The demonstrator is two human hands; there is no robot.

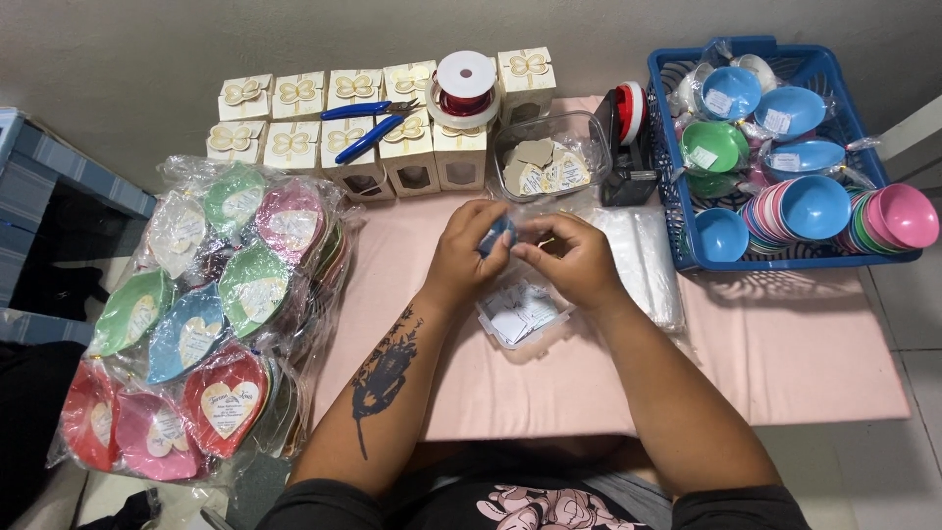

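Far left: wrapped heart-shaped dishes [211, 334] heaped at the table edge [785, 383], liable to slide off if nudged. Small blue piece [497, 236] above the cloth's middle, pinched by left hand [469, 257] fingers, easily dropped given its size. Right hand [569, 260] curled close, fingertips pressed together against it. Both forearms angled inward. Far right: blue basket [677, 147] of bowls.

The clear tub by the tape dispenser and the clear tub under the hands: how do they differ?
The far tub holds beige cut-out card shapes and stands in full view beside the black tape dispenser. The near tub holds small white slips and is partly hidden by the left hand and right hand. Both are clear plastic on the pink cloth.
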